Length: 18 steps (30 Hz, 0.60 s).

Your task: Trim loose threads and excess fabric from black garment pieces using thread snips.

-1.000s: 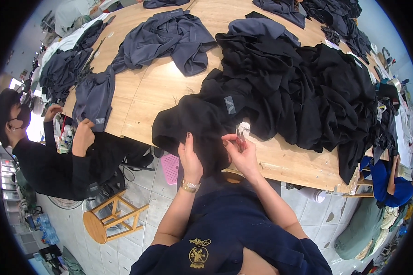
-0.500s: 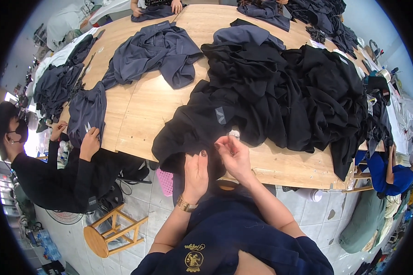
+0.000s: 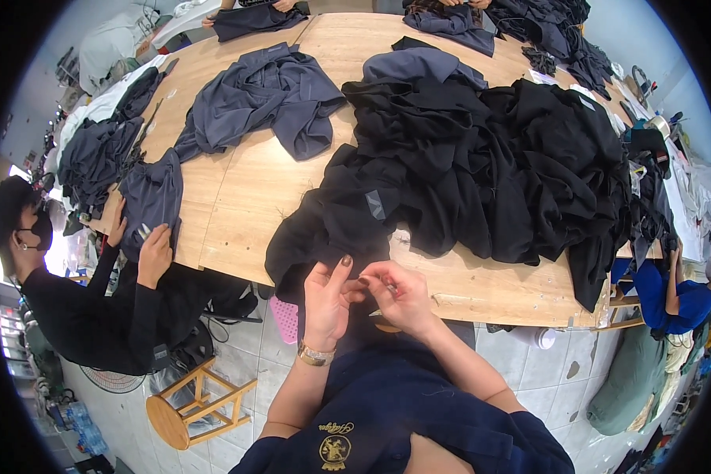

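Anything in the right grip (image 3: 403,296) is too small to tell, and the top edge crops two far co-workers (image 3: 284,5).

Navy-blue, short-sleeved fabric shirt (image 3: 407,387) here, open at the neck, and there on the chest, a round gold embroidered crest (image 3: 335,452), gold stitched script (image 3: 336,428) beside it! Gold-toned wristband (image 3: 315,358) on the left, dark polish on the left hand (image 3: 329,306).
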Motion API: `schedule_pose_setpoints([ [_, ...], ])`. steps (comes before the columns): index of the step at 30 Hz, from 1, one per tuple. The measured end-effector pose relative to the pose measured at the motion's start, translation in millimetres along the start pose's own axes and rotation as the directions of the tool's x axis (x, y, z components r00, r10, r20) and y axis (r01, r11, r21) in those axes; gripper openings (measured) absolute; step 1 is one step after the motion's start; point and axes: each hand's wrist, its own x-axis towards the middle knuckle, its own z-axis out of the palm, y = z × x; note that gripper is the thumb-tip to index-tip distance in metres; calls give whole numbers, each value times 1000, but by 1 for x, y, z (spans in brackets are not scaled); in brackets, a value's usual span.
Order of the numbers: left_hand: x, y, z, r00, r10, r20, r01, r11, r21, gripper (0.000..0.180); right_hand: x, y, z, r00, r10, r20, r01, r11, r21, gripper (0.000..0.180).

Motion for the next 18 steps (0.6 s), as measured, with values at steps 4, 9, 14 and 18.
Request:
schedule_pose_setpoints([
  [4, 2, 1, -9, 997, -77, 29, 78, 995, -64, 16, 0, -8, -2, 998, 65, 21, -66, 993, 99, 13],
  [9, 1, 4, 5, 985, -165, -46, 151, 963, -222, 17, 4, -18, -14, 975, -109, 193, 64, 971, 228, 23],
  [14, -5, 12, 13, 982, -134, -135, 110, 978, -175, 21, 5, -3, -16, 973, 217, 77, -229, 896, 381, 22],
  [18, -7, 12, 17, 987, -76, -142, 59, 991, -123, 22, 9, 16, -16, 998, -57, 7, 57, 965, -257, 23],
])
